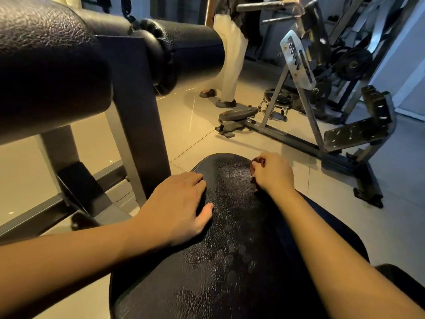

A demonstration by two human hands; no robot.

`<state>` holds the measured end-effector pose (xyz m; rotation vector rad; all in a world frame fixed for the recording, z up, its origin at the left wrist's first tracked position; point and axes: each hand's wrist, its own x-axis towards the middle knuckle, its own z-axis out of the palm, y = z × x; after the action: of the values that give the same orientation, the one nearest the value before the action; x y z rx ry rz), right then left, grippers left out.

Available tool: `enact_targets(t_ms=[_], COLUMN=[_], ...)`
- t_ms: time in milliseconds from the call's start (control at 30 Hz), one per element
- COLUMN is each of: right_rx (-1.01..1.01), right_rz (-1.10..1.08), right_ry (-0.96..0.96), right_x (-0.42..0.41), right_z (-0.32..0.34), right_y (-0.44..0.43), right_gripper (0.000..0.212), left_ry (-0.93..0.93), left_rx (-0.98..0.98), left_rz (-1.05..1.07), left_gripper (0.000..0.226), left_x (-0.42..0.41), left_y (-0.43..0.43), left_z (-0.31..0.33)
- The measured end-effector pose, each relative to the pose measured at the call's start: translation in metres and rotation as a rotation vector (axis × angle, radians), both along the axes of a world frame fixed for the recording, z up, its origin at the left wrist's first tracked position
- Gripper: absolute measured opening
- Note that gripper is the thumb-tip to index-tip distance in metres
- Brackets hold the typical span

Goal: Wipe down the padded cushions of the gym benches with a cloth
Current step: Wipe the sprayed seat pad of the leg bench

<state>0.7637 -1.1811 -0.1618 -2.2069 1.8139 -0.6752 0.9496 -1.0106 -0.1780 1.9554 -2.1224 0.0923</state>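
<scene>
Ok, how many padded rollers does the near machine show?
2: one padded roller at upper left, nearest the camera; the other right of the upright post. Others may be out of frame.

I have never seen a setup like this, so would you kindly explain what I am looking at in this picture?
There is no robot here. One wide camera worn on a person's head looks down at their own bare hands. Both reach over a black padded bench cushion, whose surface shines in patches. The left hand rests open on the cushion's left edge and holds nothing. The right hand has its fingers curled round a small item, too hidden to name; no cloth shows plainly. At upper left, close to the camera, is a black roller pad on a metal frame. Further off on the tiled floor are another gym machine and another person's legs.
</scene>
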Motion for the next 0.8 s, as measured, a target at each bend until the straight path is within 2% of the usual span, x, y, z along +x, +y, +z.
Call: enact_targets(t_ms=[200,333,467,533,700,800], right_rx=[0.013,0.034,0.017,-0.014,0.049,0.097], right_rz=[0.293,0.214,-0.023,-0.106,0.131,0.171], right_ry=[-0.078,-0.066,-0.023,-0.004,-0.079,-0.036], right_x=[0.073,0.040,-0.027,-0.027,0.064,0.056], right_z=[-0.003,-0.003,-0.004,-0.008,-0.008,0.007], right_y=[0.028,0.015,-0.001,-0.004,0.007,0.003], right_gripper=[0.021,0.015,0.015,0.017,0.017,0.016], left_ry=[0.004,0.009,-0.002,-0.020,-0.031,-0.003], left_rx=[0.007,-0.004,-0.024,-0.023,-0.013,-0.026], left_rz=[0.008,-0.005,-0.002,-0.003,-0.002,-0.010], left_gripper=[0.080,0.080,0.073,0.069,0.070,0.071], left_x=[-0.001,0.001,0.000,0.001,0.000,0.002], left_y=[0.001,0.002,0.001,-0.002,0.000,0.004], left_z=[0.004,0.003,-0.001,-0.003,0.000,0.002])
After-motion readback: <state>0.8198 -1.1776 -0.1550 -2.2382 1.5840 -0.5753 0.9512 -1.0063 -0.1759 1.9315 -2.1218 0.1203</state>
